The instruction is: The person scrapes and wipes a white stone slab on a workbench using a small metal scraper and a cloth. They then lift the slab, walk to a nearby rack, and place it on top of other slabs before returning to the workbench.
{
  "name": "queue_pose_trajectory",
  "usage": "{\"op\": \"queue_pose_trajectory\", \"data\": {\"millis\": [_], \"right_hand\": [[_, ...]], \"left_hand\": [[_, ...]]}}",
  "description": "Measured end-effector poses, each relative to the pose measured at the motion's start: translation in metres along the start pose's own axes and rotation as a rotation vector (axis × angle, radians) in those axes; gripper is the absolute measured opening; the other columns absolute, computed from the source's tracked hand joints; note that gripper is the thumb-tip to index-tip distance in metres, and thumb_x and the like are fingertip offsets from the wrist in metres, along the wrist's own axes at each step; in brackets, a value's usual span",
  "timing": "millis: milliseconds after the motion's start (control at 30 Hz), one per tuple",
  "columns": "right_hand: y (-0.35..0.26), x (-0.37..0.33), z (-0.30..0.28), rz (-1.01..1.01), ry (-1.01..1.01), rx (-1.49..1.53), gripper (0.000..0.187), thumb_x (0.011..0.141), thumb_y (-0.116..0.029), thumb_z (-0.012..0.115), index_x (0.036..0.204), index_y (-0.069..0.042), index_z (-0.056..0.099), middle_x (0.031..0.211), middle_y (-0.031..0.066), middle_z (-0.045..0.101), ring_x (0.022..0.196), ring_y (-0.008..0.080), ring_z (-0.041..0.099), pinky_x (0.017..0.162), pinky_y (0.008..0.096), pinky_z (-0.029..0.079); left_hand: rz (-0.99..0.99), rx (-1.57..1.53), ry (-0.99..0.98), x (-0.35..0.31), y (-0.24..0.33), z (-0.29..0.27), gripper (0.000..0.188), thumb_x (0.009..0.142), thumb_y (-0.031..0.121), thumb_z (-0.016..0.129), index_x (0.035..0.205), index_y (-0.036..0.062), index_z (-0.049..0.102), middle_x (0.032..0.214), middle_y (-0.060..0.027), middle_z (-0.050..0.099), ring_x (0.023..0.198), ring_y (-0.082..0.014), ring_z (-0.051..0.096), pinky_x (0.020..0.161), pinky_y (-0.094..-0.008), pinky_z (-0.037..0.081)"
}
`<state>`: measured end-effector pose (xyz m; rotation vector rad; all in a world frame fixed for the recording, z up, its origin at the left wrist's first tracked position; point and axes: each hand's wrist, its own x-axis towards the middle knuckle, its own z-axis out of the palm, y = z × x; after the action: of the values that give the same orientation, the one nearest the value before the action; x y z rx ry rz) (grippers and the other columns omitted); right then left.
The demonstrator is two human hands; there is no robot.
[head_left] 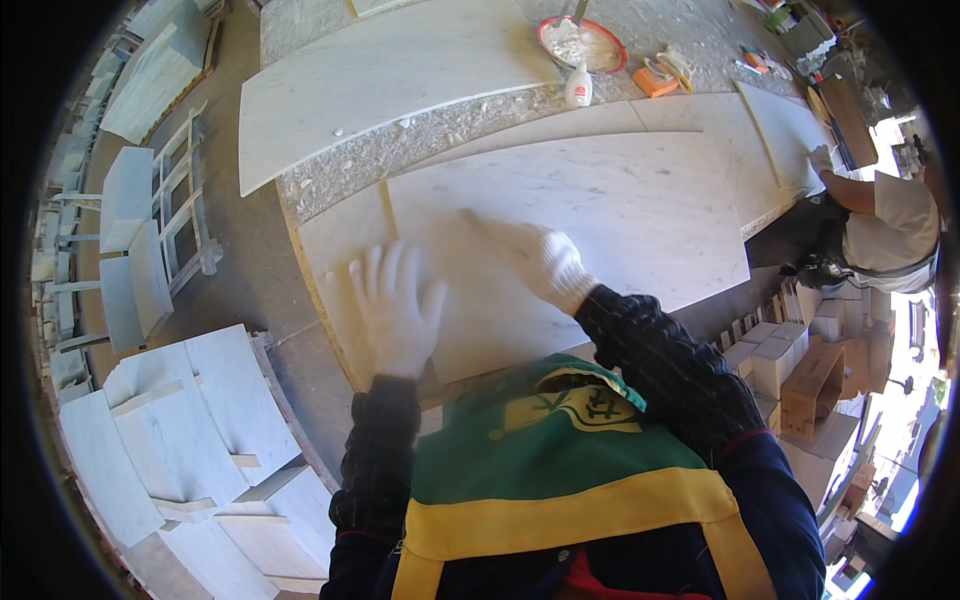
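Stone offcuts (190, 430) lie stacked on the workshop floor, left of the big marble slab (600, 220) on the bench. On that slab's near left corner the left hand (398, 305) rests flat, gloved fingers spread, gripping nothing. Right of it, the right hand (530, 255) presses the slab, forefinger out. Bonding looks unstarted. Beyond the slab, a red-rimmed bowl (583, 44) holds white paste beside a squeeze bottle (578, 85).

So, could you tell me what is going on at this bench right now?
A person in white gloves has both hands on a pale marble slab lying on the workbench. The left hand rests flat, fingers spread, near the slab's left edge; the right hand presses on its surface. A second person works at the bench's far right end.
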<state>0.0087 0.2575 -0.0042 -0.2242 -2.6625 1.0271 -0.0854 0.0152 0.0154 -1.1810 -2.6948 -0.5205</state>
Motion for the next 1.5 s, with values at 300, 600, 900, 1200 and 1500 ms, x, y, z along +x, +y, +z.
{"op": "queue_pose_trajectory", "data": {"millis": [300,600,900,1200,1500], "right_hand": [[-0.006,-0.113,-0.097,0.111,0.000,-0.076,0.041,0.092,-0.011,0.073,0.130,0.001,0.069,0.101,0.0198,0.077,0.086,0.0371,0.074,0.076,0.0439,0.059],[0.021,-0.006,-0.055,0.014,-0.042,-0.376,0.043,0.101,-0.021,0.057,0.144,-0.025,0.060,0.097,0.0140,0.075,0.087,0.0358,0.073,0.072,0.0475,0.059],[0.011,0.041,-0.025,0.064,-0.094,-0.410,0.031,0.103,-0.025,0.055,0.131,-0.020,0.067,0.103,0.0133,0.076,0.090,0.0375,0.073,0.075,0.0487,0.058],[0.015,-0.075,-0.053,-0.054,0.049,-0.067,0.045,0.092,-0.015,0.074,0.136,-0.009,0.070,0.099,0.0167,0.076,0.081,0.0350,0.074,0.071,0.0423,0.061],[0.056,-0.260,-0.130,0.935,0.721,0.210,0.040,0.105,-0.007,0.063,0.144,-0.003,0.065,0.093,0.0000,0.072,0.069,0.0064,0.059,0.061,0.0237,0.051]], "left_hand": [[-0.013,0.002,-0.014,-0.002,0.000,0.004,0.058,0.098,0.032,0.069,0.147,0.0038,0.056,0.153,-0.0168,0.054,0.149,-0.0412,0.041,0.128,-0.0589,0.023],[-0.010,0.000,0.004,-0.003,-0.002,0.005,0.057,0.098,0.036,0.068,0.144,0.0039,0.058,0.153,-0.0162,0.054,0.148,-0.0395,0.042,0.128,-0.0580,0.023],[-0.022,-0.042,0.028,-0.003,-0.003,0.005,0.055,0.098,0.035,0.068,0.142,0.0035,0.060,0.150,-0.0178,0.056,0.146,-0.0406,0.044,0.127,-0.0590,0.023],[-0.028,-0.027,0.057,-0.004,-0.002,0.007,0.054,0.098,0.035,0.068,0.142,0.0047,0.061,0.148,-0.0169,0.058,0.145,-0.0406,0.045,0.127,-0.0592,0.024],[0.012,0.010,-0.016,0.004,0.006,-0.010,0.053,0.098,0.035,0.069,0.143,0.0073,0.062,0.151,-0.0164,0.057,0.147,-0.0400,0.044,0.128,-0.0585,0.025]]}}
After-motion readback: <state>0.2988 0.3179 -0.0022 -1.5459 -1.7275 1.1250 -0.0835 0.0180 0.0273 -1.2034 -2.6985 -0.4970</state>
